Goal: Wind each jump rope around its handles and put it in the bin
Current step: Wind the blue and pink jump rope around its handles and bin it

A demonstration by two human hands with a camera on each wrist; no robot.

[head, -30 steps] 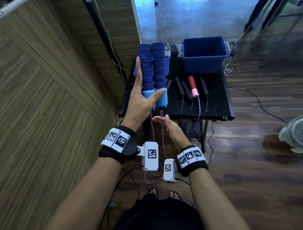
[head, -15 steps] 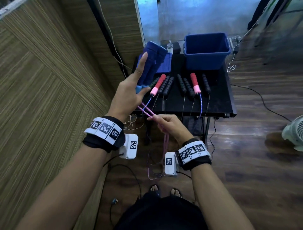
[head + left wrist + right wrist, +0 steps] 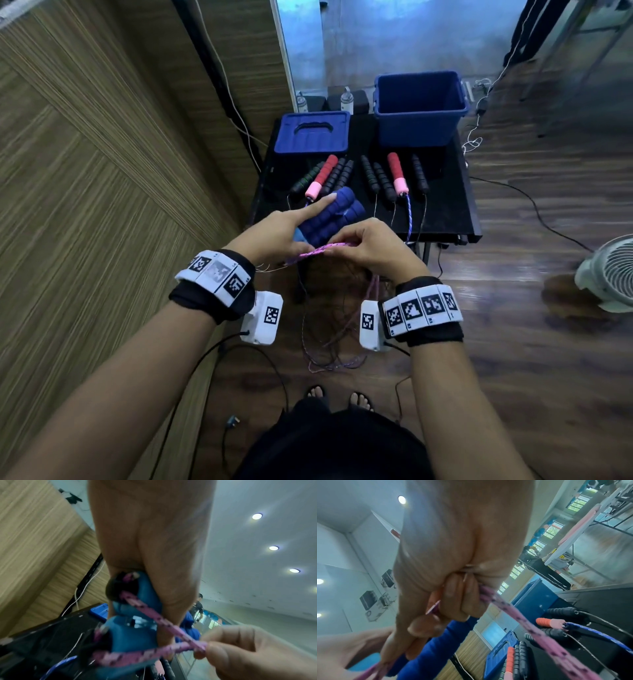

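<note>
My left hand [image 3: 291, 228] grips two blue foam handles [image 3: 330, 217] side by side, index finger stretched along them, in front of the black table [image 3: 445, 212]. In the left wrist view their light-blue ends [image 3: 137, 632] show, with the pink rope [image 3: 154, 616] running out of them. My right hand [image 3: 363, 245] pinches both strands of that pink rope [image 3: 320, 249] just below the handles; the right wrist view has the rope [image 3: 518, 614] trailing from my curled fingers [image 3: 457, 599]. The rest of the rope [image 3: 329, 349] hangs in loops to the floor. The blue bin [image 3: 419, 108] stands at the table's back right.
Several other jump ropes lie on the table: black handles [image 3: 376, 176] and two red-and-pink handles [image 3: 397, 173], cords hanging over the front edge. A blue lid [image 3: 311, 132] lies back left. Wood panelling runs along the left. A white fan [image 3: 609, 270] stands on the floor at right.
My left hand has lowered the blue handles from upright above the table to a slant near its front edge. My right hand rose, closed on the pink rope and drew it across.
</note>
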